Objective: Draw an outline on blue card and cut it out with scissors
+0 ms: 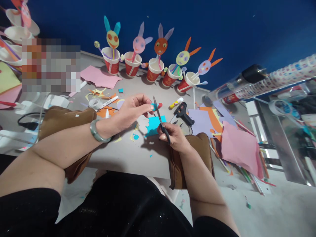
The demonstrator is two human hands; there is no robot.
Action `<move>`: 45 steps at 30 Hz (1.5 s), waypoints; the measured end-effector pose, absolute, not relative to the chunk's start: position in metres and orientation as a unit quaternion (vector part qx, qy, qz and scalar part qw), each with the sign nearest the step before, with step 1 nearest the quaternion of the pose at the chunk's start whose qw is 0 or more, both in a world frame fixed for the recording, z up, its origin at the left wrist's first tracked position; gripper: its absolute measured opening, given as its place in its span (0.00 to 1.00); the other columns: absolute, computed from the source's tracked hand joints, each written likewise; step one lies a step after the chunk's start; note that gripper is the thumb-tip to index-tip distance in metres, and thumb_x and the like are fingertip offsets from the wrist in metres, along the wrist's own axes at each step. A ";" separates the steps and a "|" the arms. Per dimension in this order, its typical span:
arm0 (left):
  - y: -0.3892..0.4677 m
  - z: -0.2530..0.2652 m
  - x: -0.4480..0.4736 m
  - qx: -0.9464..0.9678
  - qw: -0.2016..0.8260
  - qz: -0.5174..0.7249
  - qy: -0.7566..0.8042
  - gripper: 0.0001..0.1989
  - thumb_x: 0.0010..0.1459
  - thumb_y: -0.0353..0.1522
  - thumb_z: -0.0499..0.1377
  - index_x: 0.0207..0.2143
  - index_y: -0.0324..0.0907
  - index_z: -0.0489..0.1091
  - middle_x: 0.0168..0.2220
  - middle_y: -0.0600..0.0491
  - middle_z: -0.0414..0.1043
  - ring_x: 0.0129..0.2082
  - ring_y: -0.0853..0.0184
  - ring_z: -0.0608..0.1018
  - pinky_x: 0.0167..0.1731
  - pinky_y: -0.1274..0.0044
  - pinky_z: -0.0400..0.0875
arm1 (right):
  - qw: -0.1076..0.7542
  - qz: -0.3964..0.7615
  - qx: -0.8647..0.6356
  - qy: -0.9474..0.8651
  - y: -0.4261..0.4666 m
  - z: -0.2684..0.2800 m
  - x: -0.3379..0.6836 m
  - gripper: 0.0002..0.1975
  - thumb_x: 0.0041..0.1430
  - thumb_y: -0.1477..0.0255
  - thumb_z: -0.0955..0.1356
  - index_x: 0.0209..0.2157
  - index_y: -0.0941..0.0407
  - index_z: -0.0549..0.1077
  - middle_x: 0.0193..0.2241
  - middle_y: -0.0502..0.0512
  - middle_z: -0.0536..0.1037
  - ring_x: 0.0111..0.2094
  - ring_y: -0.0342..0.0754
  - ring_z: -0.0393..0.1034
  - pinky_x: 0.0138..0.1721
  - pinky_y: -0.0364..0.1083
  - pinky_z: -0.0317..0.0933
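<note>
My left hand (135,110) pinches a small piece of blue paper (154,107) between thumb and fingertips. In my right hand (174,135) are scissors (161,121) with dark handles, their blades pointing up and away beside the blue piece. Whether the blades touch the paper I cannot tell. Beneath the hands lies a larger sheet of bright blue paper (155,126). A small round blue cutout (136,137) rests on the table to its left, among pale scraps. Just right of the blades, a black glue gun (183,113) lies on the table.
Several red paper cups (154,73) with paper rabbit figures stand along the blue wall. A yellow marker (176,103) lies before them. Brown cushions (66,126) sit under both forearms. Pink paper (240,148) lies at right, below a long stack of patterned cups (283,77).
</note>
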State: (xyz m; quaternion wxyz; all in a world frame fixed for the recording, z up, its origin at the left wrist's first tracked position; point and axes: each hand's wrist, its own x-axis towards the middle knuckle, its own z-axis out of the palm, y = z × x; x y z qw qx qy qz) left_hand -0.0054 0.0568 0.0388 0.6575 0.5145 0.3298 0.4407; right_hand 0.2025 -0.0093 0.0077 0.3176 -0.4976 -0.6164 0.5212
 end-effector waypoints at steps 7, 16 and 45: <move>0.057 0.039 -0.005 0.512 0.657 0.444 0.332 0.09 0.51 0.33 0.66 0.27 0.41 0.67 0.26 0.57 0.70 0.25 0.74 0.73 0.28 0.79 0.71 | 0.319 0.524 -0.495 -0.615 -0.009 0.008 0.202 0.31 0.44 0.42 0.74 0.22 0.56 0.67 0.21 0.47 0.65 0.25 0.42 0.55 0.28 0.44 0.49; 0.057 0.040 -0.005 0.506 0.661 0.442 0.334 0.09 0.51 0.32 0.66 0.27 0.41 0.67 0.25 0.57 0.70 0.25 0.75 0.73 0.28 0.79 0.70 | 0.313 0.523 -0.497 -0.618 -0.009 0.010 0.202 0.31 0.45 0.41 0.74 0.22 0.56 0.67 0.21 0.47 0.65 0.25 0.41 0.55 0.28 0.44 0.50; 0.062 0.036 -0.004 0.533 0.649 0.391 0.376 0.06 0.52 0.33 0.63 0.28 0.40 0.68 0.26 0.55 0.73 0.27 0.73 0.75 0.28 0.80 0.69 | 0.406 0.485 -0.500 -0.592 -0.005 0.003 0.202 0.31 0.48 0.41 0.72 0.21 0.55 0.66 0.20 0.46 0.63 0.24 0.41 0.55 0.27 0.44 0.49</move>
